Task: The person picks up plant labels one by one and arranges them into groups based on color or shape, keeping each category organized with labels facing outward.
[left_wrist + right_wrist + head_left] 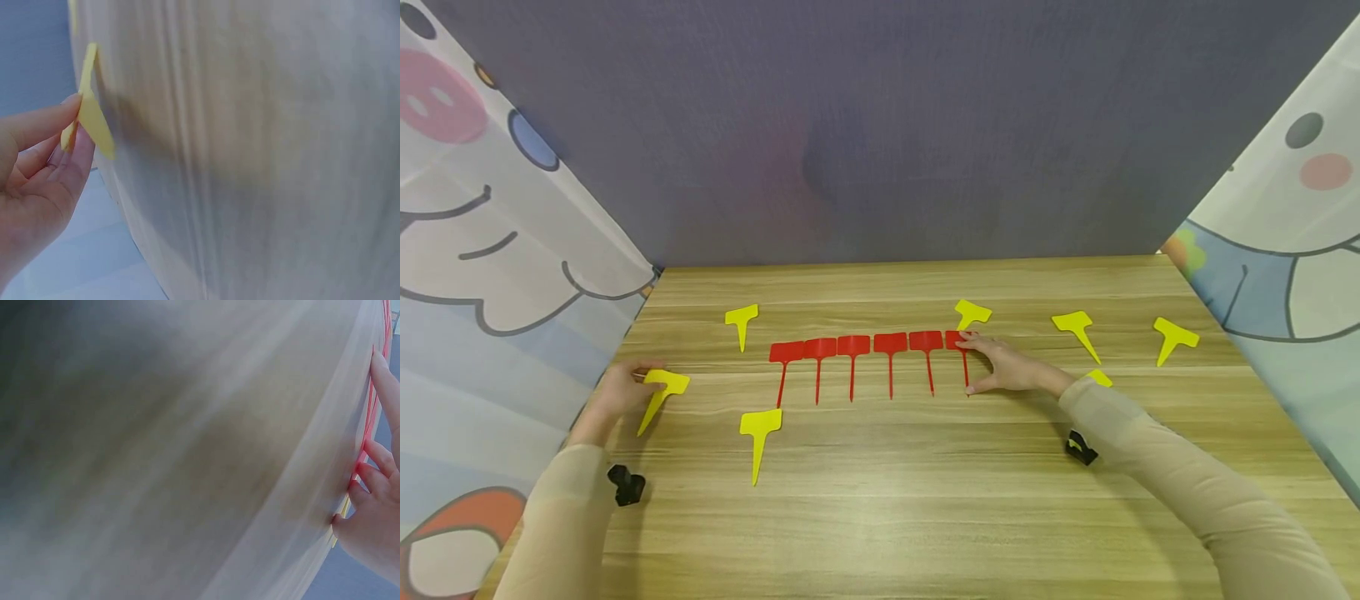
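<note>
At the left side of the table my left hand (619,393) pinches a yellow T-shaped plant label (670,382) between thumb and fingers. In the left wrist view that label (95,125) is tilted, its head by the fingertips. Several red plant labels (853,345) lie side by side in a row across the middle, stems toward me. My right hand (1011,369) rests over the rightmost red label (953,339), thumb near its stem tip and other fingers at its head. The right wrist view shows that hand (375,494) with its fingers spread against the tabletop.
More yellow labels lie scattered: one at back left (742,321), one at front left (760,433), one behind the red row (973,312), and others (1078,327) (1172,337) at right. Another (1099,377) is partly hidden by my right sleeve. A grey panel (880,167) stands behind the table.
</note>
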The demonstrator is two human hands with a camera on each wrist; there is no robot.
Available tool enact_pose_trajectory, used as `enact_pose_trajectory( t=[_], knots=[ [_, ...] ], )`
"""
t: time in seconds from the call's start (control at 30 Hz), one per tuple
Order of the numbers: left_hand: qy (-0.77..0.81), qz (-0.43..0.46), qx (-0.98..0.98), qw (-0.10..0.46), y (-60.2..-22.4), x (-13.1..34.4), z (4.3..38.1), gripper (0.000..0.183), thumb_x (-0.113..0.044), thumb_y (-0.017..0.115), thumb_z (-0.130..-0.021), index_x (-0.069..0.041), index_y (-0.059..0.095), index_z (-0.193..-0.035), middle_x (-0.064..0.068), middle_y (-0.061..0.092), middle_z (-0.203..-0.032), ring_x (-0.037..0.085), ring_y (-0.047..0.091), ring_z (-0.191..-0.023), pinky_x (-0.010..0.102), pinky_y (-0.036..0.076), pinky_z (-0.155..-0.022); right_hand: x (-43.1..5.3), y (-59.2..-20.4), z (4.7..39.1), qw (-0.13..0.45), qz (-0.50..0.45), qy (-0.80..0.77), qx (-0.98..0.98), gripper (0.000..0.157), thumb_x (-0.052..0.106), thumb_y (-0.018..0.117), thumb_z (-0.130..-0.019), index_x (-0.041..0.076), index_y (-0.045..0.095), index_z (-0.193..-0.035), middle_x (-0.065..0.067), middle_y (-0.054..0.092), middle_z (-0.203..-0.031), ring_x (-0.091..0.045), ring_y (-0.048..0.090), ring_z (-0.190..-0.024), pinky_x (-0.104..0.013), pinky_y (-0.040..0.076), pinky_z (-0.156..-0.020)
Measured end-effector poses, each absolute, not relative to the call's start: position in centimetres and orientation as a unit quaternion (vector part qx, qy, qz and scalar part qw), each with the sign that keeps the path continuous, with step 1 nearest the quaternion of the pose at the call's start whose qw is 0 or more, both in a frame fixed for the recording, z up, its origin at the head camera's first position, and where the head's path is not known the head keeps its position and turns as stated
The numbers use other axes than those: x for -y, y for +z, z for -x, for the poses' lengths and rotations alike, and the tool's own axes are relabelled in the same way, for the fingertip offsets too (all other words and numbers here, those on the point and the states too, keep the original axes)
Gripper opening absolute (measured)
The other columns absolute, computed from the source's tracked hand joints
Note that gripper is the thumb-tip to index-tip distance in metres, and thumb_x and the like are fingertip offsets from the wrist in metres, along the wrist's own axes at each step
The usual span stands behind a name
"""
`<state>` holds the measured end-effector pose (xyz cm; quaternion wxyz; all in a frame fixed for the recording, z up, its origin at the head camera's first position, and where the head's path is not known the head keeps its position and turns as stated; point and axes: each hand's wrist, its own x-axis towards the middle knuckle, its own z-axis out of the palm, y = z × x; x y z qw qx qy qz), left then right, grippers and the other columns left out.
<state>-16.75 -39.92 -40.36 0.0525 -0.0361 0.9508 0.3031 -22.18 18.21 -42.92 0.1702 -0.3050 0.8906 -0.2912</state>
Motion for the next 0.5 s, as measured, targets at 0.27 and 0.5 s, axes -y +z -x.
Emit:
enact_pose_trajectory(
  t=[0.27,0.5],
  knots=[
    [0.439,0.069,-0.894,0.048,-40.7,40.7,17.1,0.056,-0.024,0.062,-0.083,0.01,0.043,-0.123,0.009,0.052,-0.1,0.014,0.058,-0.082,0.026,0.052,-0.068,-18.2,-42.9,22.2,0.169,0.304,-0.29,-0.892,0.083,0.033,0.072,-0.071,-0.001,0.032,-0.135,-0.019,0.016,-0.145,-0.039,0.011,-0.131,-0.057,0.015,-0.101],
    [0.558,0.079,-0.825,0.05,-40.4,39.7,17.1,0.058,-0.022,0.068,-0.078,0.008,0.046,-0.122,-0.002,0.049,-0.094,0.0,0.058,-0.077,0.022,0.051,-0.073,-18.2,-42.9,22.1,0.171,0.301,-0.289,-0.893,0.083,0.033,0.072,-0.071,0.0,0.031,-0.135,-0.019,0.016,-0.144,-0.04,0.011,-0.13,-0.058,0.016,-0.101]
  ],
)
